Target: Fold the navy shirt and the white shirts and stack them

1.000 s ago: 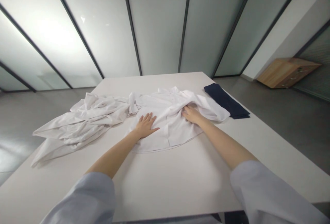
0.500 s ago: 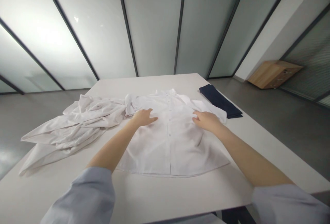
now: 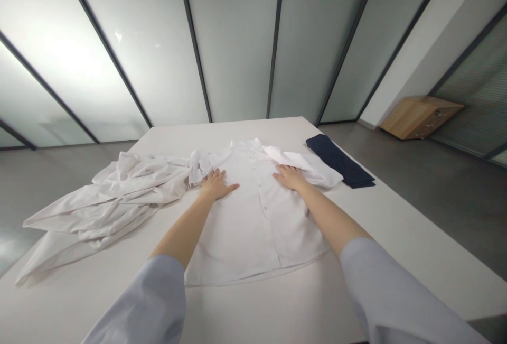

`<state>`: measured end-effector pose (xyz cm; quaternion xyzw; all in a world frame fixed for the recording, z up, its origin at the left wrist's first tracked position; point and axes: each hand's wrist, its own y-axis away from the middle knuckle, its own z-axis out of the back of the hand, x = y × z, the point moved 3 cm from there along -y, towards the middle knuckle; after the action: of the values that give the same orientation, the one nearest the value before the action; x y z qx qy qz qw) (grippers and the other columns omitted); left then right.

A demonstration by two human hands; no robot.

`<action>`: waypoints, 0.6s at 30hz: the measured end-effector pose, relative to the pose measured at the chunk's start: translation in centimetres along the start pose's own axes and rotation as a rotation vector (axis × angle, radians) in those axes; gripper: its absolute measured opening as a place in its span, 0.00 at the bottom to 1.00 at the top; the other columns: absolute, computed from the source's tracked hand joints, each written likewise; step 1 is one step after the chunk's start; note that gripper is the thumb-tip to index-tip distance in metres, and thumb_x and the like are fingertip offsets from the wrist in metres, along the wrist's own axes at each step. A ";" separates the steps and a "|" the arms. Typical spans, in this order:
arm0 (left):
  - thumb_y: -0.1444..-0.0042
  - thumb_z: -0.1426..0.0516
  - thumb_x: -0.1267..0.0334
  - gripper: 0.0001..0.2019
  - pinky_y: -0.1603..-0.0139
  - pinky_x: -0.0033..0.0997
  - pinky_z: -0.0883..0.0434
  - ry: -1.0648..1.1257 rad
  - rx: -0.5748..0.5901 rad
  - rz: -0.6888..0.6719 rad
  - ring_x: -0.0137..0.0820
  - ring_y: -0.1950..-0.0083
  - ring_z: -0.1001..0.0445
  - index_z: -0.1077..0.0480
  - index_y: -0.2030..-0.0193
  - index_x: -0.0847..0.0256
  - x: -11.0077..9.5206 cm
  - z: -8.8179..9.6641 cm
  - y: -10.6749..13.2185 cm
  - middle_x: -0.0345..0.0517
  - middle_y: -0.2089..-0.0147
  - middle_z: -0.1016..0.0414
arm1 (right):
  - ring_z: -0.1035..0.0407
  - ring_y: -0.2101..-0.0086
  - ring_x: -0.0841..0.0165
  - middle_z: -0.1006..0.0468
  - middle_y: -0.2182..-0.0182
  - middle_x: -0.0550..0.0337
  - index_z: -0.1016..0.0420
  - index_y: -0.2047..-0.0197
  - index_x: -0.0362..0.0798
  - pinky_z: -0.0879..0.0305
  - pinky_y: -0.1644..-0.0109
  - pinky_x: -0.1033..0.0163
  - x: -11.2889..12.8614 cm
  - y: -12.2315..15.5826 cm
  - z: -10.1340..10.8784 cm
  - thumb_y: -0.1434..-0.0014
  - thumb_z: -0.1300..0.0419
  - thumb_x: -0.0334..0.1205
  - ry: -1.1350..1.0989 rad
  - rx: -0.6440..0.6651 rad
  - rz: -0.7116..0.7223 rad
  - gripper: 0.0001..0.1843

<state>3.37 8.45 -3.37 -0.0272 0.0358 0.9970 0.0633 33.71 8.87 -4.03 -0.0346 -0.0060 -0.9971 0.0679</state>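
Here's the shirt [image 3: 237, 238] on the surface [image 3: 253, 315], hem [image 3: 257, 276] towards me, its length running away under my left grip [image 3: 215, 185] and right grip [image 3: 291, 178], both spread apart, clamped on nothing, about equally near the buttons [image 3: 265, 208] between them, collar [image 3: 245, 145] lying beyond.

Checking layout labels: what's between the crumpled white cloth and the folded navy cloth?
Head view: the white shirt lies between the crumpled white cloth and the folded navy cloth.

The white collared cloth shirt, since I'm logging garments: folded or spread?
Mostly spread: the white cloth shirt lies broad, its button line and hem showing, though the sleeve beside the right hand looks rumpled.
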 end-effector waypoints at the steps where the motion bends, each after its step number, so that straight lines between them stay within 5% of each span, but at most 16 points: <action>1: 0.52 0.55 0.25 0.51 0.33 0.53 0.46 0.005 0.011 0.007 0.52 0.27 0.53 0.49 0.30 0.59 0.2 0.2 -0.3 0.60 0.26 0.54 | 0.47 0.36 0.54 0.44 0.32 0.51 0.45 0.31 0.51 0.50 0.35 0.45 0.0 -0.4 0.1 0.33 0.57 0.55 -0.002 -0.001 -0.018 0.32; 10: 0.59 0.48 0.24 0.57 0.31 0.53 0.51 -0.002 0.116 -0.029 0.57 0.26 0.60 0.50 0.29 0.62 1.8 1.3 -2.0 0.63 0.25 0.60 | 0.45 0.37 0.50 0.43 0.32 0.48 0.45 0.30 0.48 0.50 0.36 0.45 1.6 1.4 -0.9 0.33 0.58 0.54 0.046 -0.025 -0.006 0.33; 14: 0.57 0.45 0.28 0.51 0.31 0.59 0.54 -0.072 0.045 -0.087 0.57 0.27 0.59 0.45 0.31 0.57 0.4 1.9 -1.2 0.58 0.27 0.51 | 0.43 0.39 0.52 0.38 0.35 0.47 0.41 0.33 0.48 0.48 0.37 0.47 1.8 2.0 -0.7 0.33 0.57 0.53 0.042 -0.078 0.006 0.31; 18: 0.47 0.48 0.35 0.43 0.29 0.48 0.57 -0.053 -0.022 -0.239 0.47 0.26 0.57 0.48 0.29 0.55 -1.8 1.1 0.2 0.53 0.26 0.53 | 0.42 0.39 0.53 0.37 0.36 0.47 0.37 0.35 0.47 0.46 0.38 0.49 1.5 2.1 -0.5 0.33 0.55 0.50 0.045 -0.129 0.021 0.28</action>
<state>5.11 8.11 -2.17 -0.0056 0.0199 0.9830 0.1824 32.43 6.59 -4.40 -0.0164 0.0600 -0.9952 0.0761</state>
